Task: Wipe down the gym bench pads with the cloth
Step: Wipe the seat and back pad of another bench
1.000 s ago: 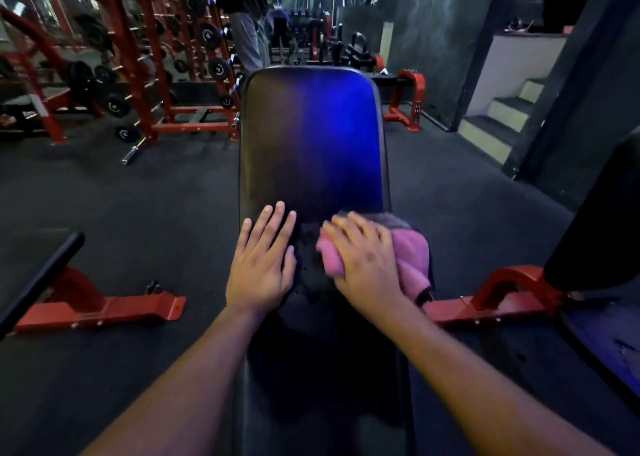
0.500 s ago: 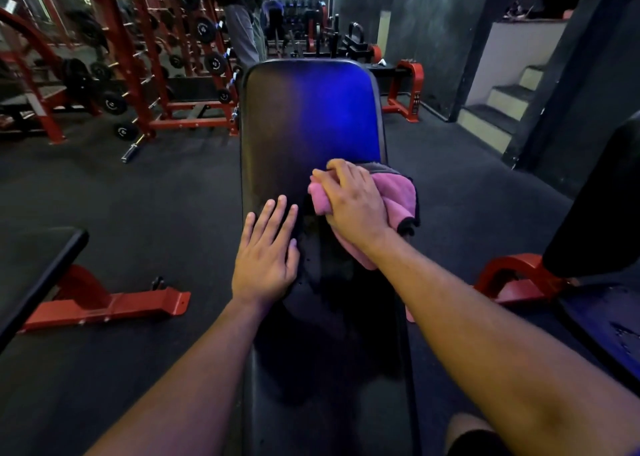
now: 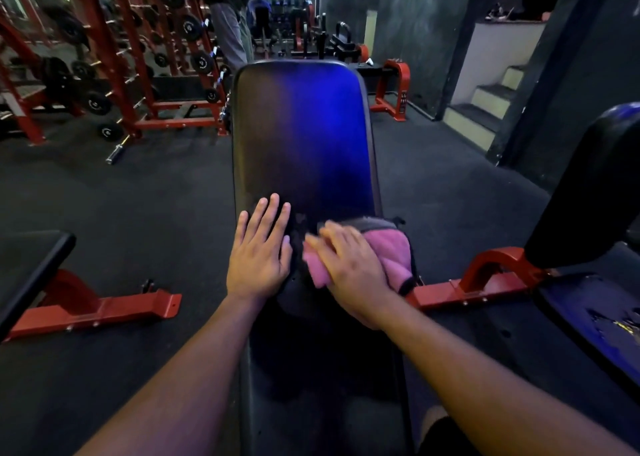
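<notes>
Since half a second ago, the right hand has drawn the pink cloth back down the bench pad, pressing it near the pad's right edge; its fingers are blurred. Beside it, the left hand lies flat, fingers straight.

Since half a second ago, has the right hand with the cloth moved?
Yes. The right hand and pink cloth slid back toward the person along the bench pad, now level with the left hand, which stayed planted.
</notes>
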Demonstrator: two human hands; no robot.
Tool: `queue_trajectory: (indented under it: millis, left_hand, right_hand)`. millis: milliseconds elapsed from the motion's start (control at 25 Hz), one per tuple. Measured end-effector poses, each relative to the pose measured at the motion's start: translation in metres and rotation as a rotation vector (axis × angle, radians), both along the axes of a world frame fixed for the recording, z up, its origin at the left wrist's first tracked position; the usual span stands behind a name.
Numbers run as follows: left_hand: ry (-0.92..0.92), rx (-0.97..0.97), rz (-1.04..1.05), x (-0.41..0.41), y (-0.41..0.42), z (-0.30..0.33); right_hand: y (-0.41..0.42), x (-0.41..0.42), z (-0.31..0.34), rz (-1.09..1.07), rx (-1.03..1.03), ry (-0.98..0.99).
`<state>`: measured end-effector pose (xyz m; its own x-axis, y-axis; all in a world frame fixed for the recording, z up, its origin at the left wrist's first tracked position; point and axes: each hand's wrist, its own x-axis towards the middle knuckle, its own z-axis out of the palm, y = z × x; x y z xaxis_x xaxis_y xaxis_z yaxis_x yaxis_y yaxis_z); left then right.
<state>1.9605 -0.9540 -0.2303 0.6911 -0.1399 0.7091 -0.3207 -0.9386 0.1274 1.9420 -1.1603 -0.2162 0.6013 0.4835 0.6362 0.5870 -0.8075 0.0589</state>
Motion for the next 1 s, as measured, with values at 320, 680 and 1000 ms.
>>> queue_trajectory:
  millis: [320, 680, 1000]
  left_hand:
    - [-0.023, 0.135, 0.094, -0.005, -0.008, 0.011]
    - [0.015, 0.173, 0.046, 0.031, -0.045, 0.023]
    - [-0.029, 0.156, 0.02, 0.033, -0.041, 0.019]
  right_hand:
    - [-0.021, -0.012, 0.015, -0.028, 0.335, 0.116]
    - [-0.041, 0.002, 0.002, -0.303, 0.86, 0.342]
    - [-0.026, 0.148, 0.123, -0.335, 0.944, 0.402]
